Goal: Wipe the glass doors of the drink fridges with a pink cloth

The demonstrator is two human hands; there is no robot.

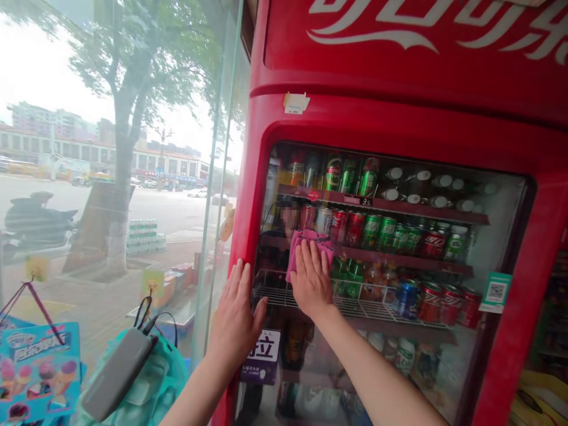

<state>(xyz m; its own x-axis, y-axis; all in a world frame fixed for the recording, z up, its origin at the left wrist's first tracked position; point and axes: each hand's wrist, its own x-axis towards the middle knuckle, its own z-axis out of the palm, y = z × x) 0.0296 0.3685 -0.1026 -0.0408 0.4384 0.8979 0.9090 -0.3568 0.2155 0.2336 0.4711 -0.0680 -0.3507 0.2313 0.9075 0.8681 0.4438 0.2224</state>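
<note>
My right hand [312, 278] presses a folded pink cloth [293, 251] against the glass door [497, 248] of a tall red drinks fridge [377, 112]. Its fingers lie straight over the cloth, pointing up. My left hand [239, 310] rests flat on the red left edge of the door frame, fingers extended, thumb apart, with nothing in it. Behind the glass stand rows of cans [355, 228] and bottles on shelves. Just below the left hand, a purple and white sticker [261, 358] is on the glass.
A glass wall [217, 148] adjoins the fridge on the left, with a tree and street beyond. A grey power bank [118, 373] and a teal bag [153, 384] hang at lower left, beside an ice-cream poster [39, 367]. A QR-code sticker [494, 293] is at the door's right.
</note>
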